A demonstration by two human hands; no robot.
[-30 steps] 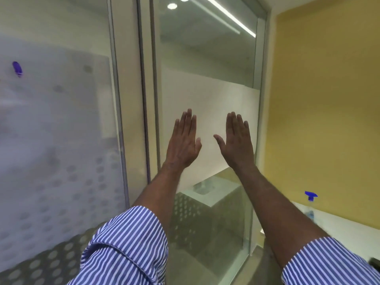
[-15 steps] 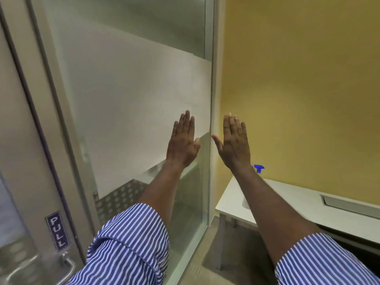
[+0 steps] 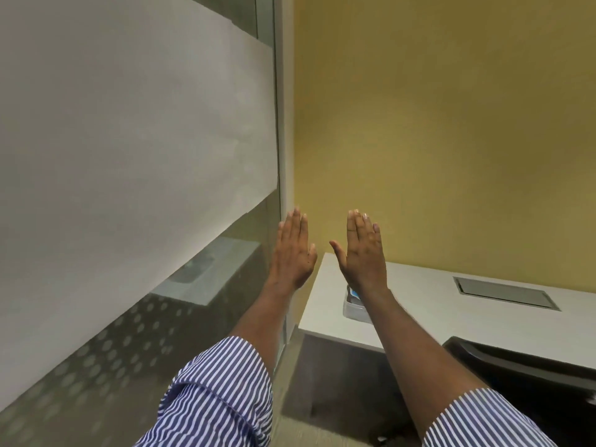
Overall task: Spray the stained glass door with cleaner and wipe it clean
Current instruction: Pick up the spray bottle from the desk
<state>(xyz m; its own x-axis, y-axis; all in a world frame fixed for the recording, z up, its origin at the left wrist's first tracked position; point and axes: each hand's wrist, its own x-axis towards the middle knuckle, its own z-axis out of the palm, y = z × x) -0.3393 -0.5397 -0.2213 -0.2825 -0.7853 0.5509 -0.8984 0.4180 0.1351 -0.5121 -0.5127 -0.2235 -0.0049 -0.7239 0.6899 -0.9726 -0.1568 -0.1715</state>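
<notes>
Yellow wall [image 3: 451,124] fills the right and upper part of my view. Glass door [image 3: 129,140] takes the whole left side, with a wide frosted band across it, clear glass below that, and a dotted pattern near the bottom; its pale frame [image 3: 285,124] runs down beside the wall corner. I can't make out any stains on the glass from here.

White worktop [image 3: 419,301] sits low right, against the yellow wall, its left end near the door frame. A grey recessed flap [image 3: 506,291] is set in its top. Black chair back [image 3: 522,369] cuts in at the lower right edge, in front of the worktop. Grey carpet floor [image 3: 338,382] shows under the worktop.

Both forearms reach forward, blue-and-white striped sleeves [image 3: 219,398] rolled up. Left hand [image 3: 293,253] is raised flat, fingers straight and together, holding nothing, in front of the door's lower right corner; I can't tell if it touches the glass. Right hand [image 3: 364,250] is the same, flat and empty, thumb out, just beside the left, over the worktop's left end.

A small grey tray [image 3: 353,306] lies on the worktop, mostly hidden behind my right wrist; something blue and white is in it, unclear what.
</notes>
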